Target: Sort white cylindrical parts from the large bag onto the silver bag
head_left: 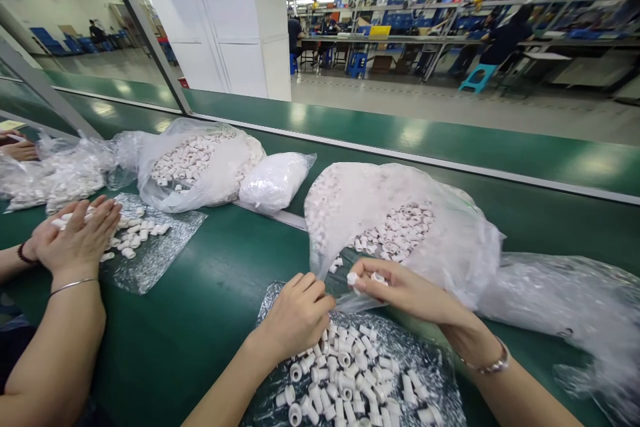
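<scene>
The left hand (pixel 297 313) pinches the bag (pixel 365 197) above the sheet's (pixel 437 355) far edge — the right hand (pixel 407 288) holds white fittings (pixel 353 279).

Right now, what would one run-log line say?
Left hand at bag | right hand holding white pieces | more pieces on plastic sheet below | another person's hands at left

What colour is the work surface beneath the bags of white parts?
The work surface is dark green, showing best in the head view.
</scene>
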`<state>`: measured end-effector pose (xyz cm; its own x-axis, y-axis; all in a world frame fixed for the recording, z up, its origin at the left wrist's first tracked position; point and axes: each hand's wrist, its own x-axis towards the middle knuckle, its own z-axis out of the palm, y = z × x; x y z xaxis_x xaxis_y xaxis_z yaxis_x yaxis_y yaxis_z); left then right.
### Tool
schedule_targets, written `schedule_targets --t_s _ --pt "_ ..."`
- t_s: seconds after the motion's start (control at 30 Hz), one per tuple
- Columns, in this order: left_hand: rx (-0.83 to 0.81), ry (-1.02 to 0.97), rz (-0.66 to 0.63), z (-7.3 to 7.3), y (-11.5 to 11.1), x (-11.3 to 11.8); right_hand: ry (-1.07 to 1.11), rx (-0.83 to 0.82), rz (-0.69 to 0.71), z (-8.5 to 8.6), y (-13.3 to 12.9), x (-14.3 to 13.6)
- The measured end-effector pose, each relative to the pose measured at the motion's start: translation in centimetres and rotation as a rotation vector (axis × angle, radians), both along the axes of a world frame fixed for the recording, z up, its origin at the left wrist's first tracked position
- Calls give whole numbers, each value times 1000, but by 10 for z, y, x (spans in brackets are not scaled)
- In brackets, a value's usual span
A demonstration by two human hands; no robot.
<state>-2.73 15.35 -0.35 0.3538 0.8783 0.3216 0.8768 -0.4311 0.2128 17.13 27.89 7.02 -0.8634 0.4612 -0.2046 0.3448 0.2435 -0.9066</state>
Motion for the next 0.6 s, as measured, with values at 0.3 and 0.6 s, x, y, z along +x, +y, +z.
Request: schedule_targets --t_s 0.3,0.6 --pt "19 -70 106 -1 4 -6 -273 661 331 -8 -79 -19" --pt "68 -43 118 -2 7 -6 -101 1047 321 -61 -101 -29"
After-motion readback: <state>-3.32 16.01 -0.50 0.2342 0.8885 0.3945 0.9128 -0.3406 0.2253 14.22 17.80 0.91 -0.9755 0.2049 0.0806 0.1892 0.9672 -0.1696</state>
